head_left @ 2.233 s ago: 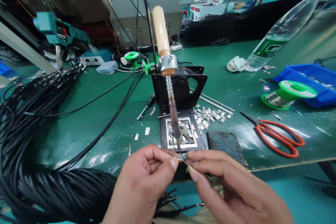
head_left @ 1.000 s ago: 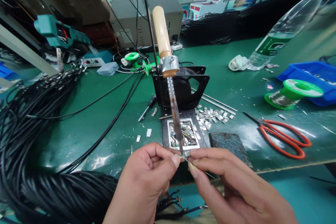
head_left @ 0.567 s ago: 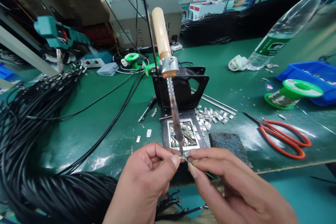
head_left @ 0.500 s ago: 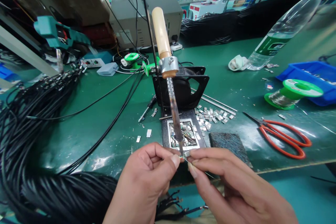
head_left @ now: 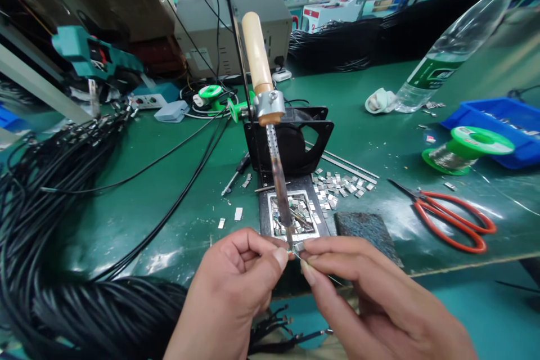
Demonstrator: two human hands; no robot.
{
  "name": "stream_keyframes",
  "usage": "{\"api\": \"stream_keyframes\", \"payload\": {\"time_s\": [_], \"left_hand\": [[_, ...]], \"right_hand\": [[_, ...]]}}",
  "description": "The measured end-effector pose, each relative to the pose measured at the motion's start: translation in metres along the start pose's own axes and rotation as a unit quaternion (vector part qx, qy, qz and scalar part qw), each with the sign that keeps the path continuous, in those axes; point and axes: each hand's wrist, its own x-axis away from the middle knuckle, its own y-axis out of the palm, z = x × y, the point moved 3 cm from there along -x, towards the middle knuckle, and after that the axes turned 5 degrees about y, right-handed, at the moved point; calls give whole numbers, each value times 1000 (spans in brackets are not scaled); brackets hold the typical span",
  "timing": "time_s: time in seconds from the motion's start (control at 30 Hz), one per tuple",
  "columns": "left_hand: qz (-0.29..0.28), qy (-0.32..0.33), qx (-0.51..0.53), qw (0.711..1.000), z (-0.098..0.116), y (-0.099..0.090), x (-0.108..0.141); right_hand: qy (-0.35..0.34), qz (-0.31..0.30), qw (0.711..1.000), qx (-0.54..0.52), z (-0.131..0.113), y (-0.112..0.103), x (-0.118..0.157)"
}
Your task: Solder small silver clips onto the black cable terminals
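A soldering iron (head_left: 278,171) with a wooden handle is clamped on a stand, tip pointing down between my hands. My left hand (head_left: 238,278) is closed in a pinch on a cable end, of which only small coloured wire ends (head_left: 290,254) show at the iron's tip. My right hand (head_left: 367,281) pinches a thin solder wire (head_left: 297,256) that reaches the tip. A small metal connector (head_left: 299,246) sits at the right index finger; the fingers partly hide it. Just behind the tip lies a metal tray (head_left: 270,219) of small metal pieces.
Loose metal connectors (head_left: 337,187) lie right of the stand, near a dark sponge pad (head_left: 368,234). Red-handled scissors (head_left: 453,219), a solder spool (head_left: 453,154), a blue bin (head_left: 485,109) and a bottle (head_left: 439,73) are on the right. Black cables (head_left: 63,225) fill the left side.
The view has shifted very slightly. Both hands keep their pinches at the soldering iron's tip, with no other visible change.
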Motion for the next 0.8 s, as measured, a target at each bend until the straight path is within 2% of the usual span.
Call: {"api": "stream_keyframes", "payload": {"time_s": [0.47,0.63,0.73,0.8], "left_hand": [[6,-2,10,1000,3,-3,0],[11,-7,16,1000,1,-3,3],[14,2,17,1000,3,0,2],[13,1,14,1000,4,1,1]], "right_hand": [[13,12,1000,-25,-4,2,-1],[2,41,998,-43,-7,6,-3],[17,20,999,-30,-5,7,-1],[16,30,999,-35,-4,5,1]]}}
